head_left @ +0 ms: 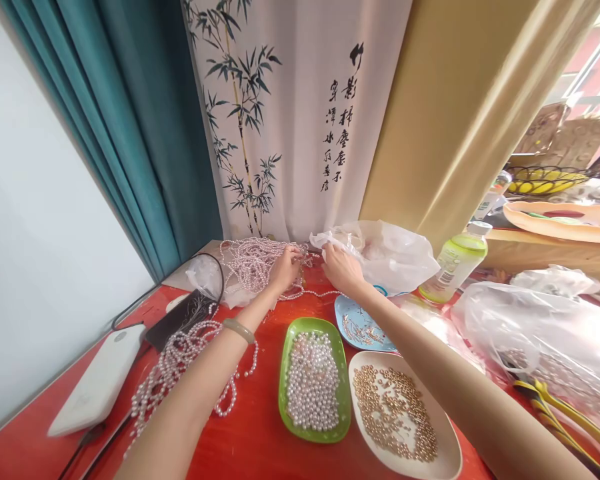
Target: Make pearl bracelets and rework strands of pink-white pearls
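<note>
At the far side of the red table, my left hand is closed in a pinch at the edge of a heap of pinkish pearl bead strands, with beads at its fingertips. My right hand has its fingers curled together just in front of a white plastic bag; what they hold is hidden. A thin strand of beads crosses the table between the hands. Nearer me stand a green tray of loose pearl beads, a cream tray of gold beads and a blue plate with small gold-coloured pieces.
More pearl strands lie under my left forearm, near a black phone-like slab and a white power bank with cables. To the right are a green-labelled bottle, a clear bag of beads and yellow-handled pliers. Curtains hang behind.
</note>
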Motion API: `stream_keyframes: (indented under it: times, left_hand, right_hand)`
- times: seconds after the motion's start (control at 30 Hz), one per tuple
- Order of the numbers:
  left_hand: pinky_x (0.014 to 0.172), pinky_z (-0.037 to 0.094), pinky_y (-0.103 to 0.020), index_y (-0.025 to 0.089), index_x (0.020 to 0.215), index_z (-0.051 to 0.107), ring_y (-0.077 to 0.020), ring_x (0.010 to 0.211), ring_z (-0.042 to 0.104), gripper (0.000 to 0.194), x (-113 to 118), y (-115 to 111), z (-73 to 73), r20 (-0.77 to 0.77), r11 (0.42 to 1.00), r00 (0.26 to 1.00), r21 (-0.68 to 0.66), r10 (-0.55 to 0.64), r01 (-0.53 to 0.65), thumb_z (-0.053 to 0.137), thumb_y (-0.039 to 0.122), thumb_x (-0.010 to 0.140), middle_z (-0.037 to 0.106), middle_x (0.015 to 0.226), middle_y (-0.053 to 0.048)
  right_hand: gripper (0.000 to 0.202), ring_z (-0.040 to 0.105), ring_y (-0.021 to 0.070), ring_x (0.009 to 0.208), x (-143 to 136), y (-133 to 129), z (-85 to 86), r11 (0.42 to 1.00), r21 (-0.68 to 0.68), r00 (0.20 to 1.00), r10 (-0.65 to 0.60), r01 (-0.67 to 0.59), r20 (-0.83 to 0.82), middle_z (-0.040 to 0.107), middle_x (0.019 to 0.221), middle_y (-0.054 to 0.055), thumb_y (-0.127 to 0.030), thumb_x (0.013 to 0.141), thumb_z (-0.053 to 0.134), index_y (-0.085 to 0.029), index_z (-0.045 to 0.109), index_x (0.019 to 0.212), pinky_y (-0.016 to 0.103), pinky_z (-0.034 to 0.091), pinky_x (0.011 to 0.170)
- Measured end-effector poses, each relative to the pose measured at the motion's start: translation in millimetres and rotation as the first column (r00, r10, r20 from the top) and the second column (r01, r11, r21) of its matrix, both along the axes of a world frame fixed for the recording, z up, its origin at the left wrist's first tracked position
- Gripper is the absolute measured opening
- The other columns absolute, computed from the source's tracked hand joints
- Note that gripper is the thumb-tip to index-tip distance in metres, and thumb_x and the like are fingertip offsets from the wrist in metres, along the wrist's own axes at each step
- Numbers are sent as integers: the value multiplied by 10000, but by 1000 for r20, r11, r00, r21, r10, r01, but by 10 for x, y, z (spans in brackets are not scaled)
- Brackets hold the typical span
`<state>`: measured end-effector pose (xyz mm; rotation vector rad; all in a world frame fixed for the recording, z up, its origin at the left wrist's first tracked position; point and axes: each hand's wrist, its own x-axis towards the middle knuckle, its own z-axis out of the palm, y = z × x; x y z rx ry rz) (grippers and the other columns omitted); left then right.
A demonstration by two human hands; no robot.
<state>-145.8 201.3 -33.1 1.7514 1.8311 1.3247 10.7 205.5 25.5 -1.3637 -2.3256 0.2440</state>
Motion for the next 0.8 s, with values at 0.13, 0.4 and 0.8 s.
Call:
stream_keyframes:
  times: [0.13, 0.4, 0.8]
  left_hand:
    - [806, 394, -297, 200, 949, 470, -165, 933, 584, 227, -225, 25, 63, 53, 994, 993, 27, -110, 108, 472, 87, 752, 645, 996, -35]
    - [766, 396, -282, 185, 863, 504, -163, 847, 594, 117, -555, 103, 272, 139, 981, 972, 26, -192, 190, 523, 162, 749, 663, 875, -34]
    - [704, 419, -276, 142, 799, 522, -156, 745, 594, 154, -432, 123, 305, 432, 980, 882, 19, -187, 199, 594, 231, 695, 648, 755, -51]
  right_hand:
    - [187, 475, 292, 1019, 11, 56, -26, 1000, 22, 998, 14, -15, 56, 569, 1006, 147, -241, 804, 432, -167, 591, 871, 352, 377, 765]
    - [291, 565, 171, 756, -111, 289, 18, 997, -47, 998, 56, -56, 5, 634, 808, 37, -272, 874, 307, -197, 589, 862, 267, 401, 676]
    - [247, 569, 205, 793, -538, -29, -177, 994, -67, 996, 84, -85, -19, 629, 886, 76, -386, 804, 449, -185, 591, 831, 273, 396, 655]
